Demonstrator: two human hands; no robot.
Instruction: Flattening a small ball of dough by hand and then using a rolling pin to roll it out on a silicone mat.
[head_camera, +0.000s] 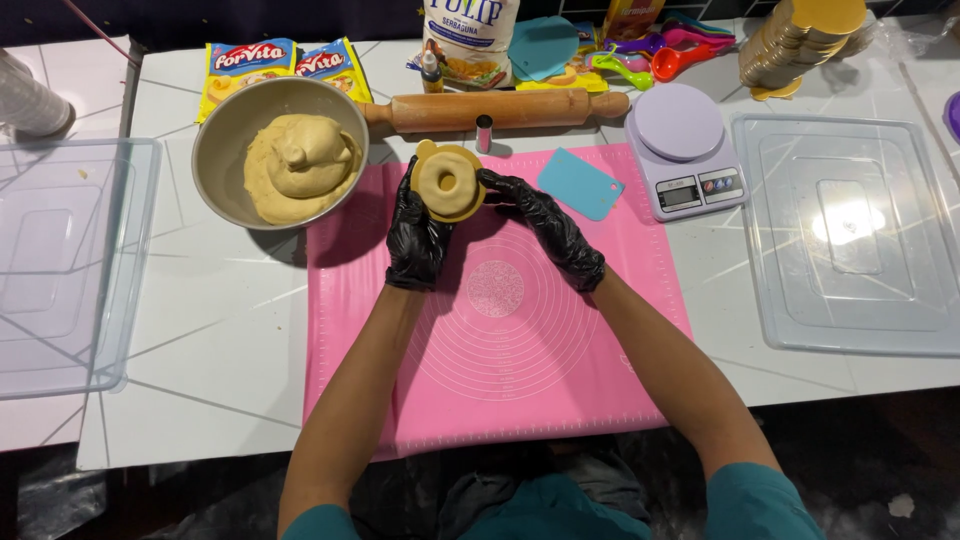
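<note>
Over pink mat's (500, 330) back edge, both gloved hands, left hand (418, 235) & right hand (545, 228), grip yellow mold (448, 181) w/ dough ring inside, face tilted up; steel bowl (225, 130) near tabletop's back-left corner holds dough lump (300, 165).

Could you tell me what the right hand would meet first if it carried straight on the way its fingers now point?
The right hand points up-left and already touches the yellow ring mould. Past that, likely the left hand, then the metal dough bowl; depth is unclear.

Both gloved hands, left hand (417, 235) and right hand (545, 225), grip yellow ring mould (447, 181) over pink mat (500, 330); dough bowl (222, 130) beside.
</note>
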